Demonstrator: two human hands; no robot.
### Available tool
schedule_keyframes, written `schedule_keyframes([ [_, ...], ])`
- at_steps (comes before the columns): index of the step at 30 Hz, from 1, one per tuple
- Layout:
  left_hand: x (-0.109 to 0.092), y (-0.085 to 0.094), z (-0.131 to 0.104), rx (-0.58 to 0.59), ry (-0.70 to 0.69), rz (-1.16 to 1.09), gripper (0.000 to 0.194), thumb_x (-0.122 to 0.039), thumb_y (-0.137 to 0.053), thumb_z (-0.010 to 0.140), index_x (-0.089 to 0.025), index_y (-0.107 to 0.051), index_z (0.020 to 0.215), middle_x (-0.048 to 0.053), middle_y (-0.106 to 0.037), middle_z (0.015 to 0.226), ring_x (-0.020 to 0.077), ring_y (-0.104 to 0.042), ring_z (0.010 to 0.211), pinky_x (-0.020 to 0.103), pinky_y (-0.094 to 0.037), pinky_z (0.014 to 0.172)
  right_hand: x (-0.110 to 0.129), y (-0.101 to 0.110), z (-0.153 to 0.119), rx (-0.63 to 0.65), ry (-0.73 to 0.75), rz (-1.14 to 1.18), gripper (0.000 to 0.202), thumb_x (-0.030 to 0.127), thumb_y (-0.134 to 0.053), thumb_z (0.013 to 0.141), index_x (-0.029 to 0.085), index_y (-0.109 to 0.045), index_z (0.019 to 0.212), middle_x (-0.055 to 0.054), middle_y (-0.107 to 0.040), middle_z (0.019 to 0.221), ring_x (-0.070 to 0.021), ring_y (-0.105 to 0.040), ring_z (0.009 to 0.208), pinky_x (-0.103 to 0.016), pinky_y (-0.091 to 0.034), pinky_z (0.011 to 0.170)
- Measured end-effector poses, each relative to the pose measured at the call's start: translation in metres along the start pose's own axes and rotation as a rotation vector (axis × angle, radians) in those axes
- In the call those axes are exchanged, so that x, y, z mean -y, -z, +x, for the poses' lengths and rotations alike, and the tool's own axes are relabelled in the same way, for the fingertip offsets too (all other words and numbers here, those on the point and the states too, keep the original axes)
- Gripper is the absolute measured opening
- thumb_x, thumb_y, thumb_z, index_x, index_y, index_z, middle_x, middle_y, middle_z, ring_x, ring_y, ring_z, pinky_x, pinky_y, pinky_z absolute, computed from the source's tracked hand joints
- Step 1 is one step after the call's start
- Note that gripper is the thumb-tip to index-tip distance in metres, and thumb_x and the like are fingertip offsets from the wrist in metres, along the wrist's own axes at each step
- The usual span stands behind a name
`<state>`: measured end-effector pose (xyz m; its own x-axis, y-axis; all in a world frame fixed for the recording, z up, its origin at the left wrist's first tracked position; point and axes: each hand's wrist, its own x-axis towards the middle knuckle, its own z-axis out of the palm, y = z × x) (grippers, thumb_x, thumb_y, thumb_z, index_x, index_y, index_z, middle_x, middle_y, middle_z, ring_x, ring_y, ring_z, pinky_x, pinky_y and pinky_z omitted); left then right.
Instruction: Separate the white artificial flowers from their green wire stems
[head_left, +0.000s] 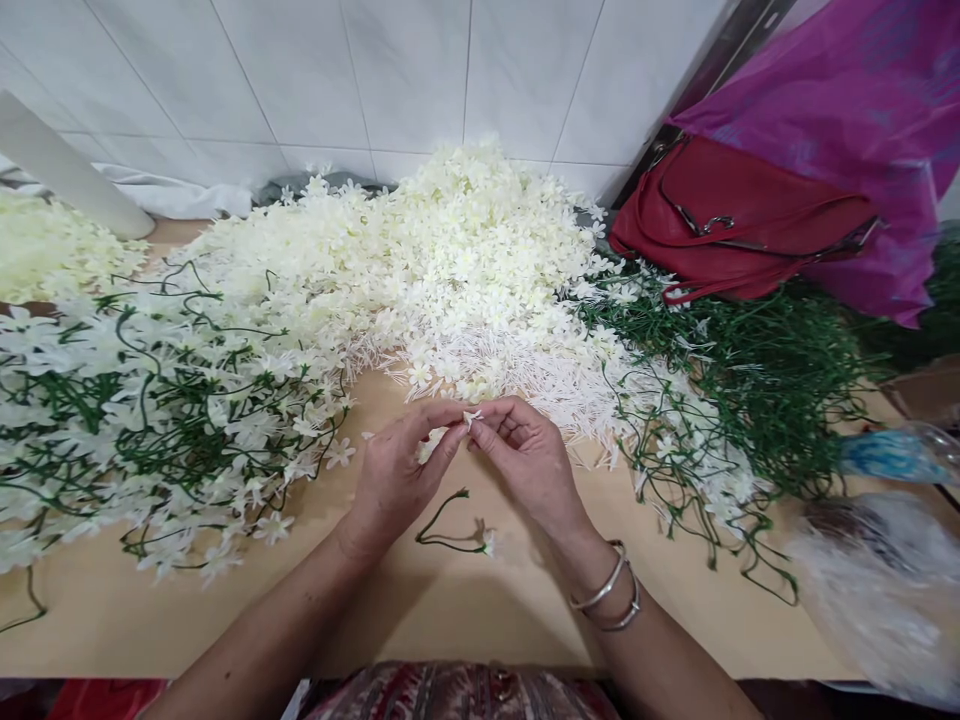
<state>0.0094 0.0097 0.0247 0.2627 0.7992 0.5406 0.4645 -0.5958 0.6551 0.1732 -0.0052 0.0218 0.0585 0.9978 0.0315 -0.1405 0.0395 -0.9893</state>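
Note:
Fingertips of both hands meet over the middle of the table around a small white artificial flower (472, 418). My left hand (409, 455) pinches it from one side, and a pale blossom (430, 446) also shows between those fingers. On the other side my right hand (525, 455) pinches the same flower between thumb and forefinger. Below the hands lies a green artificial stem (442, 540) with a white tip. Just beyond the fingers rises a heap of cream flower heads (480, 240), with thin white stalks (510, 365) at its near edge.
White flowers on green stems (172, 420) cover the left side. At right are green stems (780, 370), a red handbag (742, 215), a purple bag (840, 100) and clear plastic bags (885, 590). A white tube (75, 165) leans at back left; a tiled wall (412, 70) stands behind.

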Motion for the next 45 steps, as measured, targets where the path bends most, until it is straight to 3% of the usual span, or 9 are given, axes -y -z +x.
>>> schedule_keyframes([
  [11, 0.003, -0.001, -0.006, -0.047, -0.138, 0.097, 0.017, -0.018, -0.067, 0.098, -0.025, -0.071, 0.114, 0.002, -0.084, 0.097, 0.0161, -0.080, 0.083, 0.027, -0.061, 0.082, -0.005, 0.001, 0.001, -0.004, 0.012, 0.007, 0.014, 0.027, -0.076, 0.087, 0.026, -0.077, 0.100, 0.003, -0.070, 0.072, -0.0138, -0.068, 0.069, -0.027, -0.055, 0.069],
  [18, -0.002, 0.005, -0.005, -0.039, -0.114, 0.104, 0.020, -0.017, -0.063, 0.101, -0.023, -0.066, 0.120, 0.007, -0.078, 0.118, 0.0195, -0.074, 0.111, 0.032, -0.058, 0.094, -0.010, 0.010, 0.001, -0.048, 0.046, -0.069, 0.009, 0.029, -0.075, 0.089, 0.027, -0.079, 0.097, 0.001, -0.073, 0.076, -0.0161, -0.069, 0.072, -0.030, -0.054, 0.073],
  [20, -0.006, 0.011, -0.008, 0.017, -0.149, 0.192, 0.015, -0.019, -0.063, 0.101, -0.023, -0.067, 0.115, 0.007, -0.076, 0.114, 0.0201, -0.072, 0.109, 0.034, -0.055, 0.095, -0.010, 0.015, 0.003, -0.093, 0.053, -0.087, 0.009, 0.029, -0.074, 0.088, 0.026, -0.078, 0.096, 0.001, -0.073, 0.075, -0.0160, -0.068, 0.072, -0.030, -0.053, 0.072],
  [25, -0.014, 0.021, -0.029, 0.370, -0.187, 0.456, 0.006, -0.022, -0.067, 0.099, -0.022, -0.070, 0.104, 0.006, -0.072, 0.117, 0.0257, -0.065, 0.103, 0.041, -0.047, 0.090, -0.001, 0.027, 0.009, -0.164, 0.065, -0.111, 0.006, 0.028, -0.075, 0.085, 0.024, -0.074, 0.090, -0.001, -0.075, 0.084, -0.0182, -0.069, 0.081, -0.033, -0.055, 0.081],
  [28, -0.012, 0.017, -0.044, 0.442, -0.210, 0.504, 0.006, -0.015, -0.066, 0.098, -0.021, -0.068, 0.099, 0.006, -0.072, 0.113, 0.0267, -0.064, 0.101, 0.041, -0.043, 0.088, 0.006, 0.031, 0.010, -0.114, 0.132, -0.075, 0.003, 0.026, -0.074, 0.086, 0.024, -0.072, 0.087, -0.004, -0.078, 0.107, -0.0207, -0.071, 0.105, -0.038, -0.053, 0.100],
  [31, -0.008, 0.010, -0.051, 0.456, -0.223, 0.504, 0.011, -0.012, -0.059, 0.101, -0.021, -0.064, 0.098, 0.005, -0.072, 0.104, 0.0244, -0.064, 0.093, 0.040, -0.042, 0.086, 0.007, 0.032, 0.009, -0.054, 0.122, -0.023, 0.006, 0.029, -0.075, 0.088, 0.025, -0.070, 0.089, -0.003, -0.080, 0.096, -0.0203, -0.074, 0.097, -0.038, -0.055, 0.096],
  [35, -0.008, 0.006, -0.045, 0.347, -0.147, 0.332, 0.012, -0.014, -0.051, 0.106, -0.022, -0.058, 0.102, 0.002, -0.073, 0.094, 0.0200, -0.067, 0.085, 0.037, -0.044, 0.087, 0.007, 0.034, 0.009, 0.014, 0.039, -0.002, 0.014, 0.032, -0.082, 0.083, 0.024, -0.071, 0.088, 0.000, -0.075, 0.079, -0.0174, -0.073, 0.076, -0.032, -0.057, 0.077],
  [40, -0.009, 0.004, -0.036, 0.090, -0.019, 0.061, 0.010, -0.013, -0.058, 0.102, -0.022, -0.059, 0.106, 0.001, -0.073, 0.095, 0.0162, -0.070, 0.089, 0.028, -0.051, 0.084, 0.011, 0.038, 0.008, 0.236, -0.056, -0.031, 0.013, 0.036, -0.078, 0.088, 0.023, -0.074, 0.088, 0.001, -0.073, 0.078, -0.0147, -0.068, 0.074, -0.030, -0.054, 0.075],
  [45, -0.007, 0.000, -0.037, -0.025, -0.004, 0.044, 0.014, -0.009, -0.063, 0.097, -0.022, -0.061, 0.102, 0.000, -0.072, 0.090, 0.0144, -0.069, 0.082, 0.025, -0.051, 0.079, 0.009, 0.037, 0.007, 0.334, -0.118, -0.053, 0.013, 0.034, -0.078, 0.087, 0.021, -0.074, 0.086, 0.001, -0.069, 0.077, -0.0122, -0.062, 0.071, -0.026, -0.050, 0.070],
])
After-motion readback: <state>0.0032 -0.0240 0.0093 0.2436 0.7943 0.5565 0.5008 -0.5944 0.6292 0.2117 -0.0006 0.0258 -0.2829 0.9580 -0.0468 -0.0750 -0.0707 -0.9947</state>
